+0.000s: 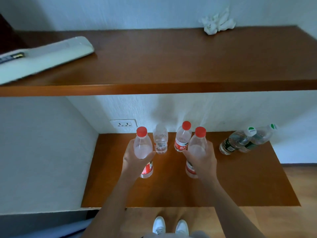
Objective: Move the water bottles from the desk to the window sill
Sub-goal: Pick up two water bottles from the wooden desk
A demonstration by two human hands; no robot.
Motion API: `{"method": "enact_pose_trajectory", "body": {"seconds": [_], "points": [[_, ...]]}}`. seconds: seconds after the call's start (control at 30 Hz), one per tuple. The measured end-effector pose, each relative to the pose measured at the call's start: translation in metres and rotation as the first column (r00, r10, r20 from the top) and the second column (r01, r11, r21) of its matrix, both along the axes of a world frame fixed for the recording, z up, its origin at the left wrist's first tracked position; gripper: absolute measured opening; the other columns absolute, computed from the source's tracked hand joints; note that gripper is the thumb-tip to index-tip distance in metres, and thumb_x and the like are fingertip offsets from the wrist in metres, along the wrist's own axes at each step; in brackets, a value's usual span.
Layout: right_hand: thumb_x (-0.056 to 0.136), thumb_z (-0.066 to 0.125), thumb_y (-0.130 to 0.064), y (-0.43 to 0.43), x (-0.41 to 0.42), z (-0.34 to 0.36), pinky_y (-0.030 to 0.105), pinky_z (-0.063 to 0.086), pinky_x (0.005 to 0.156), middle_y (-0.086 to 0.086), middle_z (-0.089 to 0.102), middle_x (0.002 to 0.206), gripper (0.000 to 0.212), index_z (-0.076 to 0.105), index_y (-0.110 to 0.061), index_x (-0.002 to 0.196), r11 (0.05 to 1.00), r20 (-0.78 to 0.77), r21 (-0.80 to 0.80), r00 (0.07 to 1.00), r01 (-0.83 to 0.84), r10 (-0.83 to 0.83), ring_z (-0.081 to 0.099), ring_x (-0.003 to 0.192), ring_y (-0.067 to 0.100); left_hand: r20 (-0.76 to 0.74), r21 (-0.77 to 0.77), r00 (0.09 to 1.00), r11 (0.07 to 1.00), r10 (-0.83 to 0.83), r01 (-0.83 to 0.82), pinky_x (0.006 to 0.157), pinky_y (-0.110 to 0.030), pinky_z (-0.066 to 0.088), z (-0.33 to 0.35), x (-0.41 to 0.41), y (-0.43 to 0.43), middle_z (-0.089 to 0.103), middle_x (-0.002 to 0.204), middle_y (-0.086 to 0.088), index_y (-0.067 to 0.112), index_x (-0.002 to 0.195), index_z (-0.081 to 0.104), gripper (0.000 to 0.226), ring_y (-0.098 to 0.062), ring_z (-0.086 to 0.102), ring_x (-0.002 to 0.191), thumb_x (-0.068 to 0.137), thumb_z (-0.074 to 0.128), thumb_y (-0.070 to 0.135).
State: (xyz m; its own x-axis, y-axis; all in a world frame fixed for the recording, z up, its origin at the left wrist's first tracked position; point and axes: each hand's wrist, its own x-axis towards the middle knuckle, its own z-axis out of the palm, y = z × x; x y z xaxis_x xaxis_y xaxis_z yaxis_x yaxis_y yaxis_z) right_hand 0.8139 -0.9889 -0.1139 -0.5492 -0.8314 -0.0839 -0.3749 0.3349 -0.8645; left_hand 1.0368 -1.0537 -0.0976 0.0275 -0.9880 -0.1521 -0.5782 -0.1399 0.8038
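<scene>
My left hand (135,160) grips a red-capped water bottle (143,146) around its middle, upright over the lower wooden desk (171,191). My right hand (204,162) grips a second red-capped bottle (197,145) the same way. Behind them stand a capless clear bottle (160,140) and a third red-capped bottle (183,137). Two green-capped bottles (236,140) (257,138) stand at the desk's back right. Whether the held bottles touch the desk is unclear.
A wide wooden shelf (171,66) runs above the desk, carrying a white flat object (42,55) at left and crumpled white tissue (217,23) at the back. A wall socket (123,125) sits behind the bottles. My white shoes (169,226) stand on the wood floor.
</scene>
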Motion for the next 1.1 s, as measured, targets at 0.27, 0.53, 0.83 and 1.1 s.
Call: {"method": "enact_pose_trajectory", "body": {"seconds": [0.27,0.53,0.83,1.1], "points": [[0.074,0.081,-0.05,-0.003,0.003,0.043,0.016,0.043,0.075,-0.011,0.059,0.114,0.07,0.046,-0.026,0.13,0.989,-0.026,-0.13,0.997,-0.072,0.07,0.059,0.104,0.013,-0.117,-0.048,0.992,0.998,-0.051,0.046,0.084,-0.028,0.044,0.035,-0.016,0.004,0.05,0.113,0.016,0.029,0.133,0.041,0.073,-0.008,0.051,0.105,0.074,0.083,0.037],[0.071,0.081,-0.053,-0.013,0.044,0.06,0.015,0.04,0.078,-0.014,0.049,0.118,0.087,0.041,-0.019,0.14,0.962,-0.02,-0.184,0.98,-0.2,0.2,0.049,0.107,0.01,-0.166,-0.104,0.983,0.99,0.079,-0.097,0.08,-0.024,0.046,0.056,0.016,0.025,0.05,0.109,0.017,0.035,0.125,0.038,0.067,-0.01,0.053,0.103,0.075,0.082,0.035],[0.059,0.075,-0.067,-0.013,0.107,0.055,0.034,0.049,0.096,-0.032,0.055,0.112,0.076,0.053,-0.033,0.123,0.787,0.152,-0.257,0.781,-0.561,0.606,0.057,0.11,0.001,-0.25,-0.168,0.904,0.904,0.346,-0.393,0.086,-0.031,0.055,0.066,0.076,0.103,0.061,0.114,0.009,0.031,0.128,0.046,0.079,-0.013,0.062,0.106,0.062,0.074,0.064],[0.066,0.079,-0.056,0.032,0.16,0.069,0.014,0.049,0.076,-0.027,0.06,0.105,0.058,0.048,-0.049,0.114,0.447,0.164,-0.264,0.417,-0.855,0.894,0.062,0.101,-0.001,-0.342,-0.178,0.665,0.649,0.664,-0.739,0.074,-0.02,0.055,0.073,0.085,0.226,0.066,0.099,0.0,0.027,0.111,0.059,0.051,-0.01,0.065,0.092,0.066,0.081,0.037]]}}
